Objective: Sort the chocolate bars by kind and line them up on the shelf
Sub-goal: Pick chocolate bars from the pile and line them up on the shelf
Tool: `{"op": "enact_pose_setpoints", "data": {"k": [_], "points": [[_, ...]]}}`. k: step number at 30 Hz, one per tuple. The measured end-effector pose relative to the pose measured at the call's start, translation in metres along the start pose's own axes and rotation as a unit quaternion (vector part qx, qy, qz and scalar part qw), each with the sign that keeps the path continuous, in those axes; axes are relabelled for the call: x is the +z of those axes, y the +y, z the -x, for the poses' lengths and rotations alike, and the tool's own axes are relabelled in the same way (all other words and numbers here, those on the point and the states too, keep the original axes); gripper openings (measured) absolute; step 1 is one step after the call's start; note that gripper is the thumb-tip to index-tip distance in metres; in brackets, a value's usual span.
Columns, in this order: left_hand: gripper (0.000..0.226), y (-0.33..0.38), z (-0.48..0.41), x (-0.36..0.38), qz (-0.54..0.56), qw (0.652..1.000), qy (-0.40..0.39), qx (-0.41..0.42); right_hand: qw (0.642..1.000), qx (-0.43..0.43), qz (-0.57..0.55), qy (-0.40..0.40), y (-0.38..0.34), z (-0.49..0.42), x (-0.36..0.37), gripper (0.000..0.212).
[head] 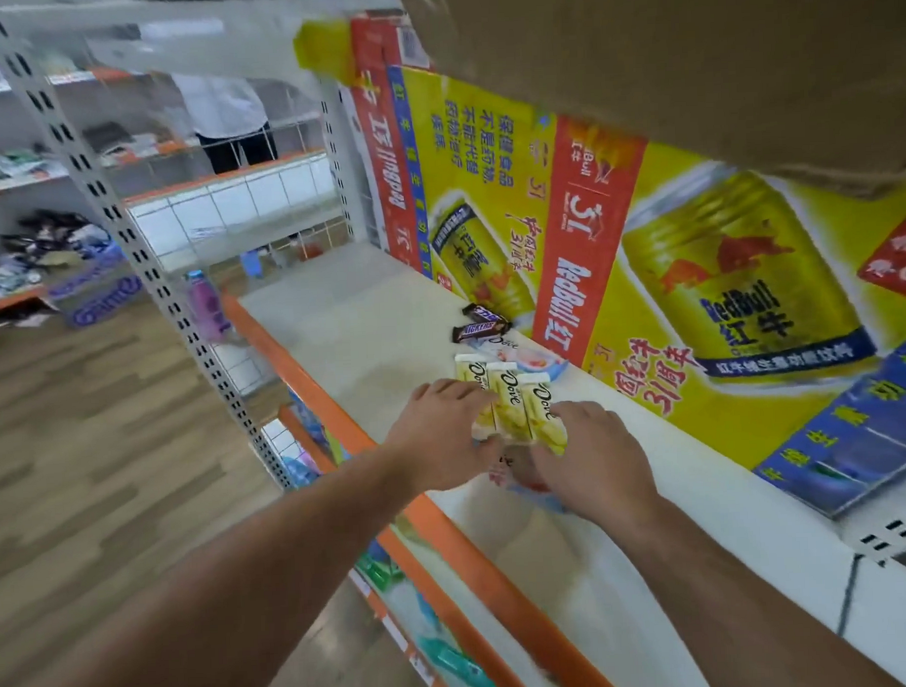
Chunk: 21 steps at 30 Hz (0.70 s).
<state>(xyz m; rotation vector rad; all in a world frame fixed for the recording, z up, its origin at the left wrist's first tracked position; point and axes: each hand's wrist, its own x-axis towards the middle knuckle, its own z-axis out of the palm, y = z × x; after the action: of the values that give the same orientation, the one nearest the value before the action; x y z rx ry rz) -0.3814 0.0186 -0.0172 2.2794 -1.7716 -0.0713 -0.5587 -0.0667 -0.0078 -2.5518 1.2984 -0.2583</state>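
Two bare forearms are stretched from the lower edge of the view towards the shelf (368, 315), a white board with an orange front lip. The left hand (443, 431) is laid against the outer side of three yellow Dove bars (512, 408), its fingers nearly straight and pressed on the leftmost wrapper, with nothing clasped. The right hand (593, 456) is set at the near end of the rightmost bar, fingers bent downward and touching it; whether the bar is pinched cannot be told. The three yellow bars are lined up side by side, touching, about midway along the shelf. Part of a pink and blue wrapper (522, 487) is seen under and between the hands. Just beyond the yellow bars a pink and blue Dove bar (523, 353) is laid flat, and beyond that two Snickers bars (483, 324) are placed close together. A flattened Red Bull carton (642, 244) is propped along the back. A purple bottle (205, 305) is seen past the shelf's far corner.
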Motion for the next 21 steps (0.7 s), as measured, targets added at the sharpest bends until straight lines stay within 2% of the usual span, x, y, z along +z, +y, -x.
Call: {"op": "enact_pose_setpoints", "data": {"k": [8,12,21], "points": [[0.064,-0.047,-0.057,0.008,0.011,1.0,-0.013,0.023,1.0,0.023,0.003,-0.001,-0.021,-0.064,0.019,0.052],[0.053,-0.079,-0.094,0.01,0.023,0.999,0.009,0.046,0.999,0.038,-0.02,0.018,-0.036,-0.097,0.026,0.049],[0.043,-0.134,-0.178,0.012,0.064,0.985,-0.025,0.16,0.997,0.04,-0.028,0.057,-0.072,-0.164,0.044,0.031]]}}
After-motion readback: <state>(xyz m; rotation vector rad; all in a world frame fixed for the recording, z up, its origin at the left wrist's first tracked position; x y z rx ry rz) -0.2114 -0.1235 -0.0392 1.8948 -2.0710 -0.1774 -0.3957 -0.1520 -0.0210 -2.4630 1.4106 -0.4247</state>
